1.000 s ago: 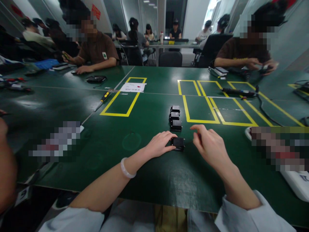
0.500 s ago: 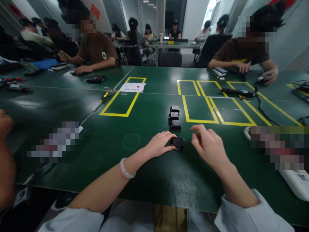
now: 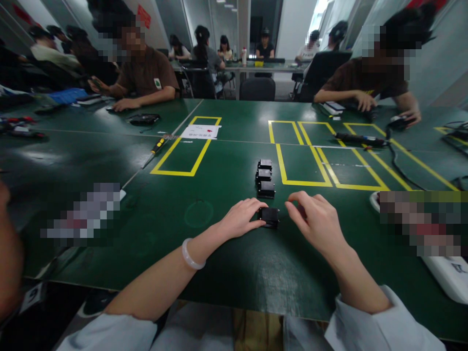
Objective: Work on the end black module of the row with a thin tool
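Note:
My left hand [image 3: 243, 218] is closed on the left end of a small black box [image 3: 269, 217], its thumb at the near side and fingers at the far side. The box rests on the green table and has small metal pins at its sides. To its right, my right hand [image 3: 316, 217] hovers apart from it, empty, thumb and forefinger bent with a gap between them. Beyond the held box, three similar black boxes stand in a row: a near one [image 3: 266, 189], a middle one [image 3: 263, 174] and a far one [image 3: 264, 164].
Yellow tape rectangles [image 3: 307, 184] mark the green table [image 3: 234, 268]. A yellow-and-black screwdriver [image 3: 158, 146] and a paper sheet [image 3: 201, 132] lie left of centre. At the right are a black rod-shaped tool [image 3: 360, 140] with a cable and a white tray-like object [image 3: 448, 275]. Co-workers sit opposite.
My right hand has shifted slightly left, closer to the held box. My left hand and the boxes stay where they were. The co-worker at the right has moved their hands a little.

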`<action>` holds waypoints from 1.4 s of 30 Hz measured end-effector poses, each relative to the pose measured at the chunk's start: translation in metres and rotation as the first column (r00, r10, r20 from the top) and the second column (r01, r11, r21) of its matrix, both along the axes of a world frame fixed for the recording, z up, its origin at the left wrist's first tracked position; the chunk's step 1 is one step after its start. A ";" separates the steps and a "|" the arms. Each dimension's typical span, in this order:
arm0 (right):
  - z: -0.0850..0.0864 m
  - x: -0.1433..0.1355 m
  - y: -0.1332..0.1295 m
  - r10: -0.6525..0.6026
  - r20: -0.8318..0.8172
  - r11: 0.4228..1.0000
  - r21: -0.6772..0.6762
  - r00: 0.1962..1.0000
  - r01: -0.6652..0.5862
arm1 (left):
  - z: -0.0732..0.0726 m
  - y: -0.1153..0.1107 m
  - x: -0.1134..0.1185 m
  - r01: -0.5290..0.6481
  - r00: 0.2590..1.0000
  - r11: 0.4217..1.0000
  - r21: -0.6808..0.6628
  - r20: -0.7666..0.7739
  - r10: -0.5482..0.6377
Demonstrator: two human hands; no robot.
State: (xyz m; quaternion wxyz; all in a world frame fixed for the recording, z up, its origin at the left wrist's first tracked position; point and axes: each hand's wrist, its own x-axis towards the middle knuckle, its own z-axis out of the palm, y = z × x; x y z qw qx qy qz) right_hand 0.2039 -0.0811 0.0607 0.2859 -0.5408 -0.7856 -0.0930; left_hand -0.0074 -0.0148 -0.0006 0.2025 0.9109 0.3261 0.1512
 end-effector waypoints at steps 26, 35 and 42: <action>-0.001 0.000 0.001 0.001 -0.039 1.000 0.014 0.999 0.000 | 0.000 -0.001 0.000 0.007 1.000 1.000 0.003 0.023 -0.007; -0.003 0.000 0.001 0.008 -0.051 0.999 0.038 0.999 -0.006 | -0.001 0.000 -0.001 0.012 1.000 1.000 0.012 0.028 -0.012; -0.003 -0.001 0.002 0.008 -0.043 0.999 0.049 0.999 -0.006 | -0.003 0.000 0.000 0.011 1.000 1.000 0.020 0.024 -0.011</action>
